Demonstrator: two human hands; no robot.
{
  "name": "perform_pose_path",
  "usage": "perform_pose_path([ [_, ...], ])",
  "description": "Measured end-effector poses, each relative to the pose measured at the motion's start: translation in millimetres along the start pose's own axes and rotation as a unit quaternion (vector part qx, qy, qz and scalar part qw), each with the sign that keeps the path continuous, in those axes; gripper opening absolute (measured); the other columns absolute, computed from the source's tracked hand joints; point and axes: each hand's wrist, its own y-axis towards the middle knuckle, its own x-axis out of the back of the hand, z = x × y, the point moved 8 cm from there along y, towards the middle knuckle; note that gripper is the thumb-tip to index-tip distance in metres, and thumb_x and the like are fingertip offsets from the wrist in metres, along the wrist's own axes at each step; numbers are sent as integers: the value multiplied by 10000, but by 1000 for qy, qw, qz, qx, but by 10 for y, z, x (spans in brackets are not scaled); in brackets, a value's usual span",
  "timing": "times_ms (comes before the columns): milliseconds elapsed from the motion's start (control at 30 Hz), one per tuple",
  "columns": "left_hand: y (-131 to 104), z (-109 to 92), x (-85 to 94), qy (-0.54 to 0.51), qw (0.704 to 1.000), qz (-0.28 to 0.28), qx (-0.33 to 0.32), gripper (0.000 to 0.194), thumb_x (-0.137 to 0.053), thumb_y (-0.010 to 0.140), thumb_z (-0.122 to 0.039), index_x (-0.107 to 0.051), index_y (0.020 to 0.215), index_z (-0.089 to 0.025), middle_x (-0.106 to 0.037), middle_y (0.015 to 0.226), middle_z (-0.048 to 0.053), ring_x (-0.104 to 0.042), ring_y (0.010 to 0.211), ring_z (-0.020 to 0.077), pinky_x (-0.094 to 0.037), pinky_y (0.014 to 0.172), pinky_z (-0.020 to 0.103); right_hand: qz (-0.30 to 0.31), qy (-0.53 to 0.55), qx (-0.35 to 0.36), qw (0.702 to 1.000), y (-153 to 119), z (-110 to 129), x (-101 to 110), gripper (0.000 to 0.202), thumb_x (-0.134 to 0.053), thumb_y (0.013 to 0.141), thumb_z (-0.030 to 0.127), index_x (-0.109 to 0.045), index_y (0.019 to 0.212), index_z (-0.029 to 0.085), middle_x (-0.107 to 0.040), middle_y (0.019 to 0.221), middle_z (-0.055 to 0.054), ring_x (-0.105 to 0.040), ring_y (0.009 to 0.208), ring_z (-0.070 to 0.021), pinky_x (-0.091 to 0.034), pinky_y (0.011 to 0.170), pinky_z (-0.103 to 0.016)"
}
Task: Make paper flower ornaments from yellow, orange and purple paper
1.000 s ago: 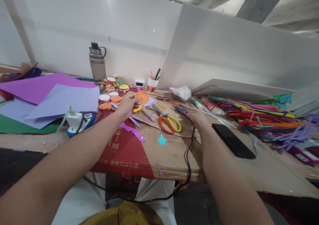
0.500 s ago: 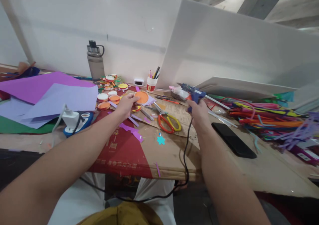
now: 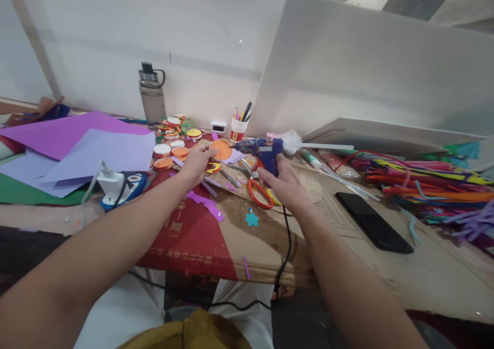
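Between the fingers of my left hand (image 3: 198, 164) is an orange paper disc (image 3: 221, 150), held by its left edge above the cardboard. My right hand (image 3: 284, 180) is wrapped round the handle of a blue hot glue gun (image 3: 266, 151). A white glue stick (image 3: 328, 146) sticks out of its back end. The gun's nozzle points left and is at the disc's right edge; whether they touch I cannot tell. Under the gun lie scissors (image 3: 261, 194) with red and yellow handles, partly hidden by my right hand. A teal paper flower (image 3: 251, 217) lies nearer me.
White-and-orange round pieces (image 3: 163, 163) and purple paper sheets (image 3: 100, 153) lie left. A bottle (image 3: 152, 99) and a pen cup (image 3: 239, 129) stand behind. A phone (image 3: 372, 221) and colourful pipe cleaners (image 3: 432, 184) lie right. The gun's black cable (image 3: 287, 251) hangs over the front edge.
My right hand has brought the glue gun left and turned it, so its nozzle is now at the orange disc. My left hand keeps hold of the disc. The view has shifted slightly.
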Motion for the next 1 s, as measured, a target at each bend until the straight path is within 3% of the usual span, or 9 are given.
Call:
perform_pose_path([
  [433, -7, -74, -11, 66, 996, 0, -53, 199, -643, 699, -286, -626, 844, -151, -651, 803, 27, -591, 609, 94, -395, 474, 185, 29, -81, 7, 996, -1, -32, -111, 408, -552, 853, 357, -550, 1220, 177, -683, 1070, -108, -629, 938, -262, -480, 843, -408],
  [833, -24, -78, -2, 39, 997, -17, -60, 167, -712, 637, -242, -608, 735, -155, -608, 712, 1, -562, 566, 87, -416, 487, 187, 36, -66, 18, 997, -1, -32, -133, 401, -555, 850, 322, -553, 1234, 206, -670, 1130, -100, -611, 1014, -270, -459, 912, -427],
  [1000, -17, -86, -30, 63, 995, 4, -82, 158, -677, 672, -281, -613, 740, -154, -620, 754, 13, -573, 596, 92, -427, 490, 184, 22, -67, 13, 997, 10, -65, -117, 404, -562, 848, 332, -555, 1228, 194, -669, 1131, -108, -613, 1001, -274, -461, 900, -427],
])
